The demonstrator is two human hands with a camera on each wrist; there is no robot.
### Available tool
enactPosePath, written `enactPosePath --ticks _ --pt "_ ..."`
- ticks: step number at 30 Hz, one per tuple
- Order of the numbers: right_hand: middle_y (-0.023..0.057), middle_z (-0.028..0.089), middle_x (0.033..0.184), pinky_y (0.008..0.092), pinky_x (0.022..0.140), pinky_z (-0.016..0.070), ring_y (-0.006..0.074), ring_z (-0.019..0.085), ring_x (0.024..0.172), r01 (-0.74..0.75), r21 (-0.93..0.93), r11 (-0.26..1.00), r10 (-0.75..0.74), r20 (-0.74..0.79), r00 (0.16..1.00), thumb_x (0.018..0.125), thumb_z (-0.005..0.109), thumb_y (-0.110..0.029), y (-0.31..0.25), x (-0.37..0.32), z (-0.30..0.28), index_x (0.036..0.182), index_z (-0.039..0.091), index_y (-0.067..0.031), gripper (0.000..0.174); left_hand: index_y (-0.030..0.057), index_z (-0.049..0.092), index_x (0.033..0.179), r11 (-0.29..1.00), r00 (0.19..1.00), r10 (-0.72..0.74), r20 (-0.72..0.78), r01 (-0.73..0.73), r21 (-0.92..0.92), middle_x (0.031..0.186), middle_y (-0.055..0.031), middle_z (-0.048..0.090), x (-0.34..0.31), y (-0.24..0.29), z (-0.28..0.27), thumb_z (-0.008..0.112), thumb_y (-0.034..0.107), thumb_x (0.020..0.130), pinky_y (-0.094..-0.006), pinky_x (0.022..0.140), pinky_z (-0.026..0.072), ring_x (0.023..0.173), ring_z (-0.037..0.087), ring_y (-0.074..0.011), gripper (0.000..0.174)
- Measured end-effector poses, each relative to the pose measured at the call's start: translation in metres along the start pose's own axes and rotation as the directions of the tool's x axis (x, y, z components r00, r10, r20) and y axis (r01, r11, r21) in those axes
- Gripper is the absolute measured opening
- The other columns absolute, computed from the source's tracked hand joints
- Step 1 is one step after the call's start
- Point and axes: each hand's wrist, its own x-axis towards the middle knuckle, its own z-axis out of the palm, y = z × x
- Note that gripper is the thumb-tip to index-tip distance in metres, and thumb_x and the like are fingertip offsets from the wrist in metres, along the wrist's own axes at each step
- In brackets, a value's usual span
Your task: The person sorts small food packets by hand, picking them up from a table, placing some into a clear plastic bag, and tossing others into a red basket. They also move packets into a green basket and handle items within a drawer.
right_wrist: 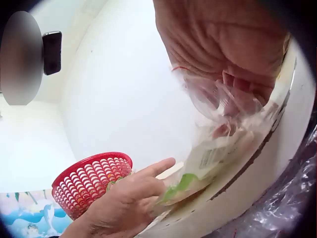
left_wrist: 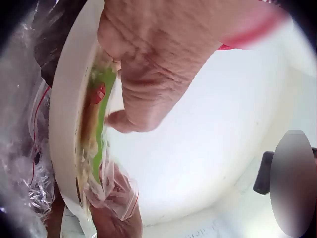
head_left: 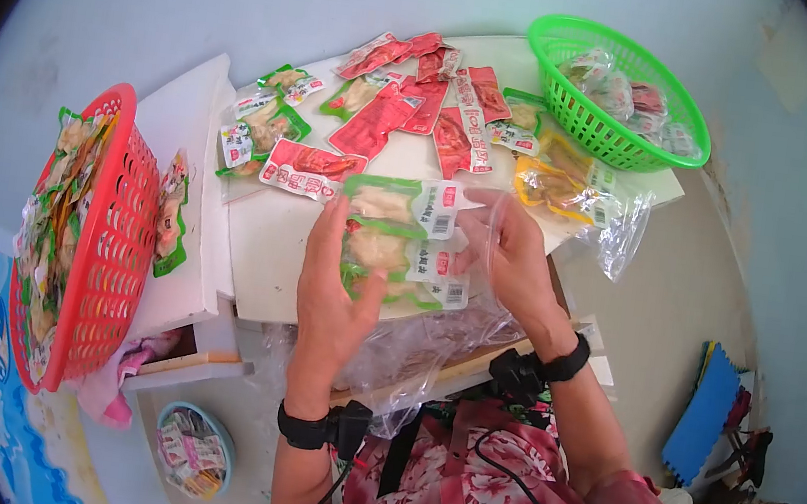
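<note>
- Green packets [head_left: 392,243] lie in a short overlapping stack at the near edge of the white table [head_left: 266,265], between the two hands.
- Left hand [head_left: 336,289] holds the stack at its left end: the fingers run up along the left edge and the thumb is curled over the lowest packet, pinching it.
- Right hand [head_left: 512,257] grips a clear bag [head_left: 496,206] with curled fingers. The bag sits at the right end of the stack, against the white label ends of the packets.
- Whether the packet ends are already inside the bag mouth cannot be told from any view.
- More crumpled clear plastic [head_left: 432,351] hangs over the table edge just below both hands.
- Red packets [head_left: 390,114] and further green ones are spread on the table beyond the stack. Yellow packets [head_left: 561,186] lie to the right of them.
- Green basket [head_left: 628,149] stands at the far right corner of the table with wrapped items inside.
- Red basket [head_left: 117,247] stands well apart on the left, tilted on its side and filled with packets.
</note>
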Motion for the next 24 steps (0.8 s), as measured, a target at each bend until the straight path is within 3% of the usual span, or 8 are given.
enactPosePath --ticks 5,6,8,11,14,20,23,24 --pt "0.0059 0.068 0.097 0.0314 0.076 0.0559 0.0135 0.068 0.084 -0.011 -0.215 0.977 0.033 0.100 0.994 0.091 0.076 -0.006 -0.002 -0.017 -0.020 0.114 0.068 0.0014 0.026 0.0040 0.036 0.157 0.999 0.999 0.048 0.025 -0.048 0.006 0.158 -0.0230 0.040 -0.005 0.011 -0.005 0.085 0.017 0.077 -0.0463 0.116 0.0394 0.143 0.044 -0.0384 0.094" --pt "0.0056 0.067 0.099 0.0329 0.077 0.0559 0.0157 0.068 0.087 0.176 -0.295 0.939 -0.126 0.180 0.976 0.089 0.078 -0.008 0.001 -0.016 -0.024 0.112 0.069 -0.0016 0.026 0.0043 0.037 0.156 0.998 0.997 0.066 0.032 -0.066 0.017 0.158 -0.0230 0.040 -0.005 0.012 -0.006 0.087 0.020 0.076 -0.0466 0.116 0.0393 0.144 0.044 -0.0387 0.096" --pt "0.0051 0.066 0.102 0.0360 0.081 0.0561 0.0202 0.068 0.094 0.530 -0.391 0.752 -0.401 0.366 0.840 0.084 0.082 -0.012 0.006 -0.012 -0.028 0.109 0.072 -0.0076 0.027 0.0038 0.035 0.158 0.999 0.994 0.038 0.099 -0.040 0.011 0.159 -0.0201 0.040 -0.005 0.010 -0.013 0.090 0.021 0.074 -0.0444 0.118 0.0369 0.145 0.043 -0.0347 0.101" --pt "0.0064 0.063 0.113 0.0405 0.084 0.0557 0.0272 0.067 0.100 0.519 -0.457 0.722 -0.378 0.367 0.850 0.080 0.084 -0.017 -0.002 -0.019 -0.026 0.106 0.074 -0.0157 0.029 0.0037 0.034 0.158 1.000 0.988 0.014 0.154 -0.018 0.021 0.159 -0.0185 0.041 -0.005 0.010 -0.021 0.092 0.020 0.072 -0.0431 0.119 0.0359 0.145 0.043 -0.0320 0.105" --pt "0.0075 0.060 0.121 0.0409 0.080 0.0564 0.0294 0.068 0.095 0.450 -0.571 0.687 -0.319 0.319 0.892 0.080 0.084 -0.020 0.004 -0.019 -0.024 0.104 0.074 -0.0168 0.026 0.0060 0.036 0.158 0.999 0.988 0.015 0.153 -0.021 0.037 0.158 -0.0205 0.043 -0.004 0.008 -0.022 0.092 0.021 0.070 -0.0447 0.117 0.0392 0.144 0.044 -0.0352 0.105" --pt "0.0111 0.063 0.112 0.0415 0.069 0.0558 0.0321 0.069 0.082 0.537 -0.616 0.576 -0.461 0.298 0.836 0.086 0.076 -0.018 0.019 -0.014 -0.013 0.104 0.073 -0.0150 0.018 0.0057 0.042 0.155 1.000 0.992 -0.012 0.123 0.008 0.026 0.153 -0.0194 0.049 -0.004 0.005 -0.021 0.092 0.019 0.070 -0.0439 0.115 0.0427 0.139 0.050 -0.0348 0.100" --pt "0.0129 0.065 0.102 0.0408 0.069 0.0551 0.0343 0.068 0.081 0.554 -0.644 0.528 -0.495 0.297 0.817 0.090 0.073 -0.016 0.026 -0.012 -0.012 0.107 0.072 -0.0130 0.017 0.0046 0.047 0.152 0.999 0.996 0.001 0.094 -0.005 0.048 0.150 -0.0187 0.051 -0.005 0.003 -0.020 0.092 0.018 0.070 -0.0433 0.114 0.0440 0.136 0.052 -0.0338 0.094" --pt "0.0118 0.066 0.099 0.0395 0.069 0.0546 0.0318 0.068 0.080 0.496 -0.650 0.575 -0.442 0.264 0.857 0.091 0.073 -0.016 0.024 -0.013 -0.010 0.108 0.071 -0.0114 0.017 0.0042 0.049 0.150 0.998 0.996 0.012 0.085 -0.018 0.066 0.150 -0.0185 0.052 -0.005 0.002 -0.020 0.092 0.018 0.071 -0.0431 0.113 0.0444 0.135 0.053 -0.0336 0.092"
